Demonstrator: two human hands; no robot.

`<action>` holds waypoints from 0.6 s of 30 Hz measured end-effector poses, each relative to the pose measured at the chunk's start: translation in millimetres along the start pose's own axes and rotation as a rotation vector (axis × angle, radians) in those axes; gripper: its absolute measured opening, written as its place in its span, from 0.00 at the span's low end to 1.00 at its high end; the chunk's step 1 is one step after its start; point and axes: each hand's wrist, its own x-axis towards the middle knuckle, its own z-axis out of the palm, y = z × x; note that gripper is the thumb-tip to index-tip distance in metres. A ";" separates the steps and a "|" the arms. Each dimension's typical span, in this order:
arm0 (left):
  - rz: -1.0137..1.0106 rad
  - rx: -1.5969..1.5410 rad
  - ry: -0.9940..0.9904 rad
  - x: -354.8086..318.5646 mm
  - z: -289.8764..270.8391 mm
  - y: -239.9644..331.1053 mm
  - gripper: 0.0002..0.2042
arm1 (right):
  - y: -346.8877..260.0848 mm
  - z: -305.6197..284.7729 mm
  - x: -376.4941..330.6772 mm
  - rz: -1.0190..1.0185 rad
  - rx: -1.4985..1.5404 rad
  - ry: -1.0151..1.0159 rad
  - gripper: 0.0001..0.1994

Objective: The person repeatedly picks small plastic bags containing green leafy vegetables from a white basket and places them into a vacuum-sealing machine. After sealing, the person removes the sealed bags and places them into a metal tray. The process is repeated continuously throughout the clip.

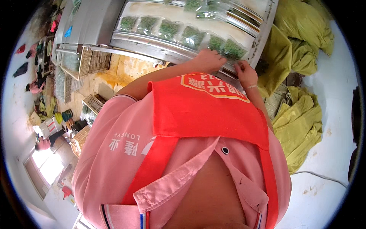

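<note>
Both hands, left (209, 60) flat and right (245, 72) pinching, rest on the end bag (233, 49), which could slip off the belt (183, 17) edge if nudged.

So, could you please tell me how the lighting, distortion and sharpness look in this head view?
Head view: strong fisheye bending, so the metal machine edge curves; black vignette at the corners. The window is blown out white. Both hands, left and right, on a clear bag of greens, look reasonably sharp; the pink shirt fills the frame.
</note>
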 end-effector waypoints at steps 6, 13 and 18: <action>-0.200 -0.128 -0.170 -1.3 -10.5 -0.1 0.15 | 2.9 -8.2 -22.5 -0.223 0.084 -0.012 0.13; -0.090 -0.122 -0.028 -4.7 -2.0 -8.1 0.14 | 10.2 -16.4 -14.6 -0.439 -0.195 -0.105 0.08; -0.232 -0.197 0.402 -17.0 -22.4 -22.4 0.10 | -4.7 -19.3 -22.8 -0.524 -0.029 0.239 0.09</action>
